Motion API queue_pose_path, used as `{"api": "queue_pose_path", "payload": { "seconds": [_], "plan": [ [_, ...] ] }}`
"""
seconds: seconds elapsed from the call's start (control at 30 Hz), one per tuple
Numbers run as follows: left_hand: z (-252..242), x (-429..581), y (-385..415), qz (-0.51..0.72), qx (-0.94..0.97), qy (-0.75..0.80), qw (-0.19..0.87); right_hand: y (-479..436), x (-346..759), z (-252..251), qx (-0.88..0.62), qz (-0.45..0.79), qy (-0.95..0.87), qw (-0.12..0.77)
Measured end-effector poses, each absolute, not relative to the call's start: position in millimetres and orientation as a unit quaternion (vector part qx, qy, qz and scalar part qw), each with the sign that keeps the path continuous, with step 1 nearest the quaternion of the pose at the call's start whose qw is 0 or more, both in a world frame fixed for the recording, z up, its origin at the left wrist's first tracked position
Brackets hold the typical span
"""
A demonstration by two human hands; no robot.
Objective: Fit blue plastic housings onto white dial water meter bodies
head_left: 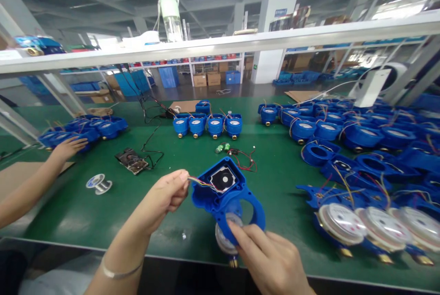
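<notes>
My right hand (266, 256) grips the ring of a blue plastic meter housing (220, 189) and holds it tilted above the bench. Inside its box part sits a black unit (223, 179) with a pale centre. Thin coloured wires (202, 182) run out of the box to my left hand (172, 194), whose thumb and finger pinch them. Under the ring, partly hidden, is a water meter (224, 239) with a round dial and a brass fitting at the table's front edge.
On the green table (165, 235) lie a solder wire spool (99, 184), a dark device with cables (132, 161) and green batteries (222, 148). Many blue meters (330, 130) crowd the right; several meters (206, 124) line the back. A co-worker's hand (68, 148) touches meters at left. A white shelf (213, 45) spans overhead.
</notes>
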State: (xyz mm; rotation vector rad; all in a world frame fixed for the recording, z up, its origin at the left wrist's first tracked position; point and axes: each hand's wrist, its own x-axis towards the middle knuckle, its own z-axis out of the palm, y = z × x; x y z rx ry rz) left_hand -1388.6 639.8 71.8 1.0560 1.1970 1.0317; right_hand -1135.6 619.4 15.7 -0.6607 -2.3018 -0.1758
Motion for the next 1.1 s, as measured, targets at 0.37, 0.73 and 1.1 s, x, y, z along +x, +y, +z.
{"api": "queue_pose_path", "payload": {
  "seconds": [0.37, 0.73, 1.1],
  "plan": [
    [59, -1383, 637, 0.398, 0.638, 0.514, 0.412, 612, -1140, 27, -0.273, -0.036, -0.893, 0.357],
    [37, -1398, 640, 0.578, 0.354, 0.619, 0.397, 618, -1152, 28, -0.178, 0.044, -0.865, 0.468],
    [35, -1414, 645, 0.703, 0.161, 0.571, 0.392, 697, -1183, 18, -0.447, 0.330, -0.823, 0.116]
  ]
}}
